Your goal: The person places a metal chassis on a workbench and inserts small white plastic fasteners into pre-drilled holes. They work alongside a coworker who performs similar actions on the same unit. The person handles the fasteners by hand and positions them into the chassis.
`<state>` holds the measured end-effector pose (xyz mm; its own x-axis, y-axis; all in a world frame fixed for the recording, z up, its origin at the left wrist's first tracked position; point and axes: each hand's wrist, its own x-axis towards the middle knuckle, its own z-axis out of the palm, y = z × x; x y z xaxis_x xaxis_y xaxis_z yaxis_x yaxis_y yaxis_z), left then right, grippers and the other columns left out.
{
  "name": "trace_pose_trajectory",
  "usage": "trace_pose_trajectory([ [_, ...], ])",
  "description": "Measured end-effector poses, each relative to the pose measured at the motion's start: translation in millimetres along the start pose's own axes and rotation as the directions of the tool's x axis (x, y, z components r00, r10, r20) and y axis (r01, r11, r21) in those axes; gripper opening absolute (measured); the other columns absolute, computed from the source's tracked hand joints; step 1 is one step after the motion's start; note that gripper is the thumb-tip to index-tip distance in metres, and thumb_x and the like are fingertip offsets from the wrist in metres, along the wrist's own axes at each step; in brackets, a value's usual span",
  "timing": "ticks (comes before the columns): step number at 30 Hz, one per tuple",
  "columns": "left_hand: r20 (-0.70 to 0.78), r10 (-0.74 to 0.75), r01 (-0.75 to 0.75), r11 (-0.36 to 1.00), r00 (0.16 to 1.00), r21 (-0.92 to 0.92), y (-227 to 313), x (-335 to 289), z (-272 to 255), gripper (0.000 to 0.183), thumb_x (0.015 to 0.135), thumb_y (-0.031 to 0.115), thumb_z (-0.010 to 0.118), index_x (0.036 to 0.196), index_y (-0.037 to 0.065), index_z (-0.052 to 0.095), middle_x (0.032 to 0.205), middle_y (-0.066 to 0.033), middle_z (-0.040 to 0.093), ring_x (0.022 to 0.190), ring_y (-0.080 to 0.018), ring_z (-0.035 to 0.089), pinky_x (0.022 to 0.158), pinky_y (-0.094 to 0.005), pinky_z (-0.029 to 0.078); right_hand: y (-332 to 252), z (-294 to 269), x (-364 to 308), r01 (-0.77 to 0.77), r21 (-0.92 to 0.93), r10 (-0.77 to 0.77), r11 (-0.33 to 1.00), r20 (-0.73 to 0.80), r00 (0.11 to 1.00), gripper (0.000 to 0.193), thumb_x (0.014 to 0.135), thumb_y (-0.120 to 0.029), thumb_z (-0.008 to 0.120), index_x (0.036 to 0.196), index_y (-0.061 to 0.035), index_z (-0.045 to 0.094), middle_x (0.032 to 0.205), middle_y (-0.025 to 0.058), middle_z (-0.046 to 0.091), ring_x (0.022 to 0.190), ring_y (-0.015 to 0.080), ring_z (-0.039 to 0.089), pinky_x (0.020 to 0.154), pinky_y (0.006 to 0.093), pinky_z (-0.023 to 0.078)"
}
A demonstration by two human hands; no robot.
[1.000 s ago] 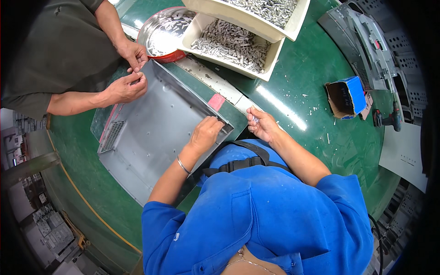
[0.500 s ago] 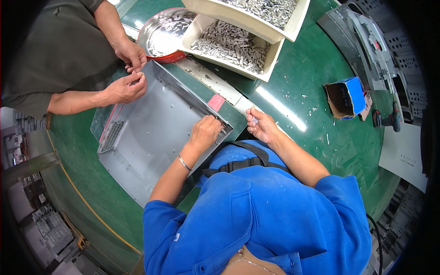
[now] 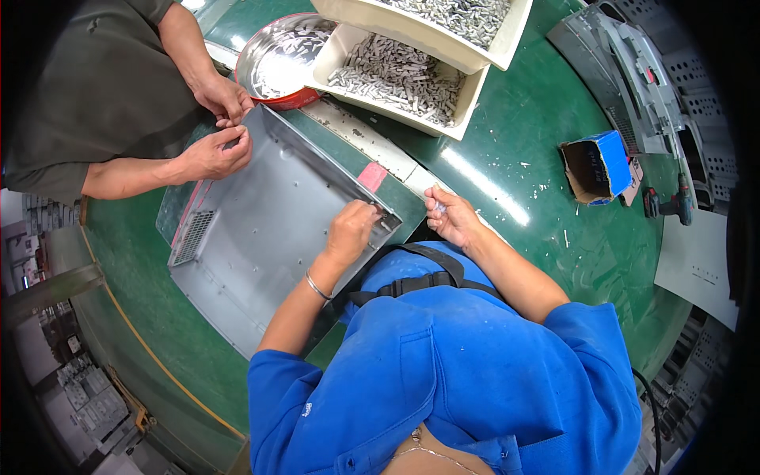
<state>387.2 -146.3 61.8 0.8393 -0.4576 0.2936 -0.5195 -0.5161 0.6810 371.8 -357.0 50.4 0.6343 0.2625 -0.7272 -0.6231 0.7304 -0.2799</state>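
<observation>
A grey sheet-metal panel with raised edges and a vent grille lies in front of me, to the left. My left hand is over its right corner, fingers pinched together at the raised edge; whatever is between the fingertips is hidden. Small pale pieces show on the edge beside the fingers. To the right of that corner, apart from the panel, my right hand is curled closed around small whitish pieces, only partly visible. At the panel's far corner, a co-worker's two hands are held close together, fingers pinched.
Two cream bins full of small pale pieces stand at the far side, beside a round red-rimmed metal bowl. A pink pad lies by the panel edge. To the right are an open blue box, a cordless drill and stacked metal parts.
My left hand has shifted slightly left along the panel edge, uncovering more of the corner and a pale piece there. My right hand stays in place.
</observation>
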Motion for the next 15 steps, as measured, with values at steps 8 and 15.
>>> trace_pose_trajectory([
  [8, 0.040, 0.021, -0.023, 0.999, 0.999, 0.045, 1.5, 1.6, 0.5, 0.008, 0.065, 0.000, 0.059, 0.071, 0.001, 0.054, 0.065, -0.0104, 0.050, 0.062, -0.0267, 0.050, 0.056, -0.0341, 0.042, 0.9, -3.8, 3.2, -0.010, -0.005, 0.010, 1.000, 0.002, 1.000, 0.020, 0.085, -0.024, 0.044, 0.083, -0.0036, 0.048, 0.060, 0.0017, 0.047, 0.045, 0.0079, 0.040, 0.040, 0.0201, 0.033],
  [15, 0.118, 0.076, -0.096, 0.980, 0.990, 0.175, 4.4, 4.5, -1.5, 0.009, 0.064, 0.005, 0.061, 0.070, 0.004, 0.053, 0.065, -0.0089, 0.048, 0.060, -0.0262, 0.051, 0.053, -0.0347, 0.043, 1.3, -2.7, 2.4, -0.015, -0.012, 0.015, 1.000, -0.010, 1.000, 0.021, 0.086, -0.024, 0.044, 0.083, -0.0042, 0.047, 0.061, 0.0014, 0.047, 0.045, 0.0078, 0.040, 0.040, 0.0199, 0.033],
])
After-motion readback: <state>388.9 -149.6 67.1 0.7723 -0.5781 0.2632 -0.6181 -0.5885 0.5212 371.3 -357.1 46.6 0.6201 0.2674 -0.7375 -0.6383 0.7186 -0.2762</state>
